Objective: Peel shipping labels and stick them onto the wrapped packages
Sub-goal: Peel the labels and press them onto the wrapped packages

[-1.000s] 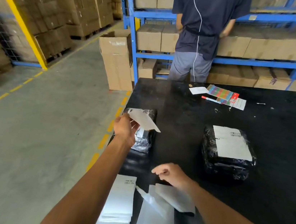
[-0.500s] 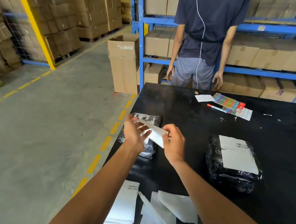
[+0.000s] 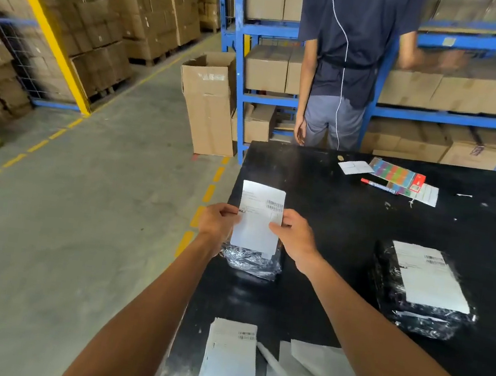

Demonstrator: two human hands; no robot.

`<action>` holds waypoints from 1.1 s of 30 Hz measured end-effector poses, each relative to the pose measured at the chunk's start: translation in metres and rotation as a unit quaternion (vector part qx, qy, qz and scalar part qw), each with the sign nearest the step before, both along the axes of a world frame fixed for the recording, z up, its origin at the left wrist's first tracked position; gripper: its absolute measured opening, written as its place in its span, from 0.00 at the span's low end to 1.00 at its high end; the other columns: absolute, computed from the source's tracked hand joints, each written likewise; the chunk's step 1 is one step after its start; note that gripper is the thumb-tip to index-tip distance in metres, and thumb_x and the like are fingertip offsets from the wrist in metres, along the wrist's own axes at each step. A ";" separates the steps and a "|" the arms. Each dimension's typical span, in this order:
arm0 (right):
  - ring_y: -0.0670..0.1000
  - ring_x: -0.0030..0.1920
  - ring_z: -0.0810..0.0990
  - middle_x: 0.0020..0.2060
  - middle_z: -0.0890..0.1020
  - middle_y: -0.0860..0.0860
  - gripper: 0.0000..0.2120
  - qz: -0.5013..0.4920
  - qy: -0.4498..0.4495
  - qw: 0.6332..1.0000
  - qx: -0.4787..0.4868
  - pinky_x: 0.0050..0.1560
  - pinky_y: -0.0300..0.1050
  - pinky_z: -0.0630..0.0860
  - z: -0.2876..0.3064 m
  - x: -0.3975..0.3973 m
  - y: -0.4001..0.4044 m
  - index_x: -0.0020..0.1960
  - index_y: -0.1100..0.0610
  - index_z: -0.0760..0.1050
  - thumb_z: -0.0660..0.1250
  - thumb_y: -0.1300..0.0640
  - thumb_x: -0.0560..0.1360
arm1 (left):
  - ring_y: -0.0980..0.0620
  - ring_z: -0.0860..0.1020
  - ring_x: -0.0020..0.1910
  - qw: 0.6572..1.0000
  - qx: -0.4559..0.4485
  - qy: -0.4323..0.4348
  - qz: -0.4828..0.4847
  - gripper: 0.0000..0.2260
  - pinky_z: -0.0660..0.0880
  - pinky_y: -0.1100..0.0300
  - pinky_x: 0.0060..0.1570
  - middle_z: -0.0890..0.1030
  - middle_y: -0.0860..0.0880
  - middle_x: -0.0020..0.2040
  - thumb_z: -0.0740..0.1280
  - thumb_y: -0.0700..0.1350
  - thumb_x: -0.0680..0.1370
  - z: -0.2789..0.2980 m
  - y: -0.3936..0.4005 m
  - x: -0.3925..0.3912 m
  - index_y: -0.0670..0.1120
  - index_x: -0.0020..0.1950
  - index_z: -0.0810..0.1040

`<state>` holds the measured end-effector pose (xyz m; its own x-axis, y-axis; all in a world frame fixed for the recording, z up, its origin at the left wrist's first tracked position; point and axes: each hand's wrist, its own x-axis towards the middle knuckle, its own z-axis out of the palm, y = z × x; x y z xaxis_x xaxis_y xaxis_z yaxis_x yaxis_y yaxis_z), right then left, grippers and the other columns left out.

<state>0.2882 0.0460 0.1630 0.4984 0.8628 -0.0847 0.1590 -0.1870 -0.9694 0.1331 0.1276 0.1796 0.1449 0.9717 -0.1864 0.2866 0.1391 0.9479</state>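
Upper right, a red marker [image 3: 377, 186] lies beside a colourful booklet [image 3: 396, 174]; an open cardboard box [image 3: 207, 103] stands upper centre-left.

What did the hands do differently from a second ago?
The right hand left the peeled backing sheets and came up to grip the label that the left hand already held; both now hold it flat above the small package. The labelled package and label stack stayed put.
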 end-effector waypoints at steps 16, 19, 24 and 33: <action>0.52 0.49 0.83 0.54 0.84 0.55 0.12 -0.035 -0.166 0.984 -0.059 0.47 0.41 0.79 -0.048 -0.007 0.030 0.57 0.60 0.77 0.69 0.64 0.74 | 0.49 0.76 0.34 0.998 -0.035 0.018 -0.055 0.07 0.74 0.57 0.38 0.82 0.45 0.38 0.73 0.34 0.70 -0.063 0.048 -0.002 0.46 0.40 0.82; 0.54 0.47 0.83 0.50 0.84 0.56 0.09 -0.052 -0.183 0.980 -0.052 0.50 0.53 0.81 -0.055 -0.009 0.031 0.53 0.60 0.78 0.69 0.62 0.74 | 0.52 0.76 0.33 0.998 -0.040 0.005 -0.057 0.05 0.74 0.58 0.37 0.82 0.46 0.38 0.73 0.35 0.71 -0.063 0.047 -0.004 0.42 0.46 0.83; 0.55 0.50 0.79 0.50 0.80 0.54 0.06 -0.098 -0.235 0.967 -0.026 0.52 0.54 0.79 -0.056 -0.016 0.033 0.51 0.59 0.78 0.68 0.59 0.75 | 0.52 0.75 0.32 0.998 -0.033 -0.007 -0.060 0.05 0.73 0.62 0.34 0.83 0.45 0.40 0.72 0.34 0.71 -0.062 0.045 -0.004 0.43 0.45 0.82; 0.56 0.62 0.70 0.62 0.71 0.55 0.16 -0.101 -0.196 0.972 -0.074 0.65 0.55 0.72 -0.060 -0.010 0.034 0.62 0.54 0.78 0.71 0.54 0.75 | 0.48 0.82 0.43 0.998 0.023 0.011 -0.066 0.11 0.81 0.56 0.47 0.83 0.48 0.42 0.74 0.34 0.69 -0.070 0.037 -0.003 0.45 0.47 0.80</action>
